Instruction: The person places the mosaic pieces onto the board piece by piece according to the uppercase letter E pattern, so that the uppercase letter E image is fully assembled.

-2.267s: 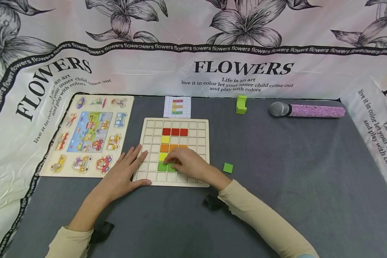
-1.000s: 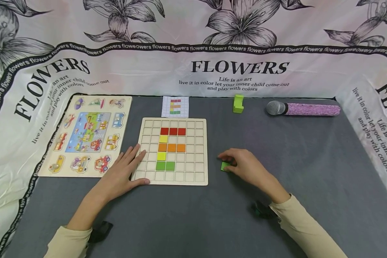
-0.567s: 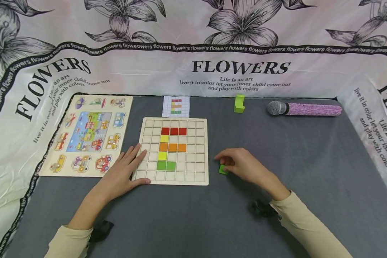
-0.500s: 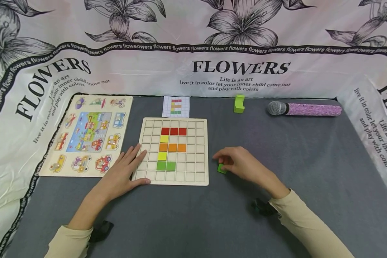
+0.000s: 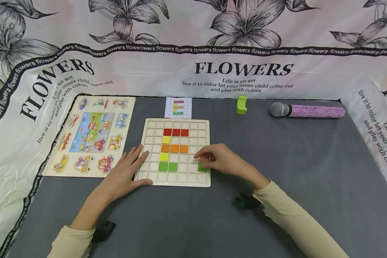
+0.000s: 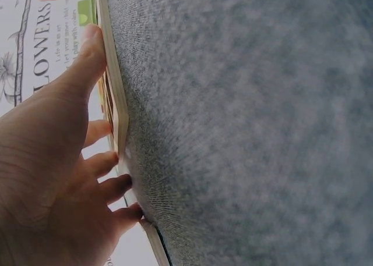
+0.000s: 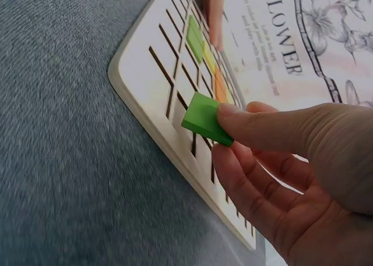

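A wooden grid board lies in the middle of the table, with red, yellow, orange and green square tiles set in its cells. My left hand rests along its left edge, fingers spread and straight, thumb on the near left corner. Between thumb and fingertips my right hand pinches a green tile, held over the right edge of the board. Two green tiles sit side by side in a lower row. In the right wrist view the pinched tile is tilted above the grid lines.
A pattern card lies just behind the board. To the left is a picture puzzle board with vehicle pieces. At the back right are a bright green block-like object and a microphone with a pink sparkly handle.
My right hand went from the board to the loose green tile on the table, pinched it, and brought it left over the board's right edge. The left hand stayed in place.
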A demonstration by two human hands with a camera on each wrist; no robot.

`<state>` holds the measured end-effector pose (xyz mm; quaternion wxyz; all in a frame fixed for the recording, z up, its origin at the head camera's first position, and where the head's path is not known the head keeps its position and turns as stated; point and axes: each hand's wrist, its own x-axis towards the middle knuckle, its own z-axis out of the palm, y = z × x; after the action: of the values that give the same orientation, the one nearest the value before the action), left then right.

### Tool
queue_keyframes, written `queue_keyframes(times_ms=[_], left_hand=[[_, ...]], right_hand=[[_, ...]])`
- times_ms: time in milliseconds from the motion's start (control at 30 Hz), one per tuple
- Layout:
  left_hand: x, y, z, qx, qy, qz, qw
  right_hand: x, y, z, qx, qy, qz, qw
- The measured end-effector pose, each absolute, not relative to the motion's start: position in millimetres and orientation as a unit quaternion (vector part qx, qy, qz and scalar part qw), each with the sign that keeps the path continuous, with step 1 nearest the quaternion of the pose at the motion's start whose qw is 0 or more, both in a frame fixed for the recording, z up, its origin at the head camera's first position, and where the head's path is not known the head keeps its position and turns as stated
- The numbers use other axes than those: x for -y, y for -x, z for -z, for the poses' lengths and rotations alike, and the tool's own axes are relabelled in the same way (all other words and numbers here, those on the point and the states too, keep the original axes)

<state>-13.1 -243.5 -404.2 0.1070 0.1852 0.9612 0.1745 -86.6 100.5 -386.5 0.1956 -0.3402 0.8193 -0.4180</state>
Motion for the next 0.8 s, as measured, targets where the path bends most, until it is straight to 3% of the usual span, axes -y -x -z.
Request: queue_keyframes(times_ms=[167,467,800], left_hand=[[242.8,12.2,404.3,-0.961,-0.183,-0.176,0.11],[242.9,15.3,403.8,-0.962,-0.184,-0.173,0.107],[242.7,14.2,405.4,-0.962,-0.183,-0.172,0.11]], right_hand=[[-85.1,86.8,390.5,-0.809,0.354,0.425,0.2],[-51.3,90.7,395.5,-0.804,0.359,0.448,0.153],[-38.5,86.7,398.8,-0.819,0.367,0.407,0.171]])
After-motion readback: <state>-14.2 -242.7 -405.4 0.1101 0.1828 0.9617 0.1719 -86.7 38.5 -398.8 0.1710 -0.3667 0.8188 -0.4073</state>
